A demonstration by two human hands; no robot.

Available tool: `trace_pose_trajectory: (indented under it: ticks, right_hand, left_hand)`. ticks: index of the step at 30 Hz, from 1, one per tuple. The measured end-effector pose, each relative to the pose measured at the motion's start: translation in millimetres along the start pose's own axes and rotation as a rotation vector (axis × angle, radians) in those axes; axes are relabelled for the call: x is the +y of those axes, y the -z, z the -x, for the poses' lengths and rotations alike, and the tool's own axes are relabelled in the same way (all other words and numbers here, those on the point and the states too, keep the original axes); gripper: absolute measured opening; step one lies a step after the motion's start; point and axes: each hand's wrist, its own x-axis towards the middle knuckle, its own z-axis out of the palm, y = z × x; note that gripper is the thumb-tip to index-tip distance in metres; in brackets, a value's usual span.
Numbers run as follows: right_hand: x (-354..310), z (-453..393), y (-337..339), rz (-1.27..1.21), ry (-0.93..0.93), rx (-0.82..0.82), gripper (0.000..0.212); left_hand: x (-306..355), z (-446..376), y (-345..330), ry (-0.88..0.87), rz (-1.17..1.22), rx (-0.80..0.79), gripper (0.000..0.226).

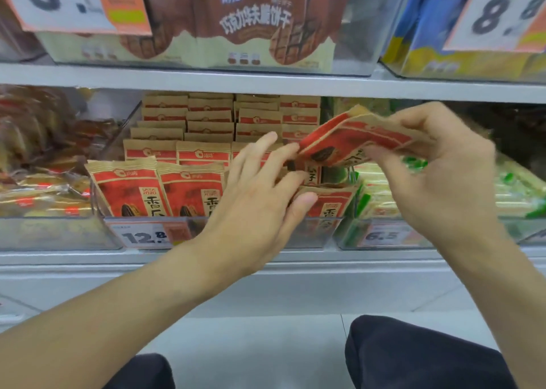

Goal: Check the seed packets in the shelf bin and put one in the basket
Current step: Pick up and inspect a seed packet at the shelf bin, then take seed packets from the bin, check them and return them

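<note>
1. At far left on the lower shelf (206,255) you see a clear bin of brownish wrapped snacks (38,158), blurred.
2. Next comes the clear shelf bin (313,235) full of seed packets (189,140), kraft-brown with red bands, standing upright in rows; the front two packets lean slightly, and a price tag (144,236) reading 12.8 sits on the bin's front.
3. Your left hand (260,193) reaches into that bin's right side with fingers extended and loosely spread (no grip shows); its fingertips touch the edge of the lifted packet, and its thumb lies against a packet standing at the bin's front right.
4. Your right hand (443,170) pinches one seed packet (354,140) between thumb and curled fingers, holding it tilted, nearly flat, above the bin's right end, clear of the rows.
5. Right of that, a bin of green-and-white packs (514,188) carries a tag reading 6.5.
6. On the shelf above, a clear bin holds brown biscuit packs (251,25), with 8.8 price cards at either side.
7. Your dark-trousered knees (413,356) show at the bottom over a pale floor.
</note>
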Motion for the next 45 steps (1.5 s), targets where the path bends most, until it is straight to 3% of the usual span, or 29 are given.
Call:
trace_pose_trajectory:
  ticks: [3,6,13,17,21,28,30,33,36,40,45]
  right_hand:
    - [8,-5,-10,0.055,0.038,-0.139,0.013]
    - [18,-9,-16,0.104,0.001,-0.296,0.011]
    - [15,-27,-18,0.167,0.089,-0.320,0.018]
    - [17,-34,-33,0.311,-0.030,-0.625,0.026]
    - [16,-43,-32,0.229,-0.109,-0.644,0.025]
    - [28,-49,-36,0.215,-0.181,-0.782,0.017]
    - [37,-46,-39,0.085,-0.207,-0.753,0.015]
    - [47,-40,-48,-0.279,-0.352,-0.508,0.021]
    - [57,-44,-60,-0.227,-0.427,-0.300,0.022]
    - [61,-55,-74,-0.117,-0.453,-0.337,0.032]
    - [56,-77,-86,0.087,-0.478,-0.506,0.056]
  left_hand:
    - [-2,-3,-6,0.016,0.018,0.034,0.037]
    - [-3,-3,-9,0.030,0.035,0.060,0.034]
    - [-2,-2,-9,0.056,0.046,0.057,0.033]
    - [2,-3,-8,0.087,0.103,0.107,0.044]
    - [3,-7,-8,0.088,0.060,0.080,0.062]
    - [2,-13,-7,0.103,-0.033,-0.002,0.062]
    - [0,-14,-6,0.109,-0.017,-0.001,0.061]
    - [-2,-14,-4,0.104,0.008,0.016,0.056]
    - [-1,-12,-3,0.094,0.035,0.031,0.042]
    - [-4,-10,-5,0.077,0.101,0.071,0.023]
    - [-5,-7,-6,0.053,0.086,0.082,0.022]
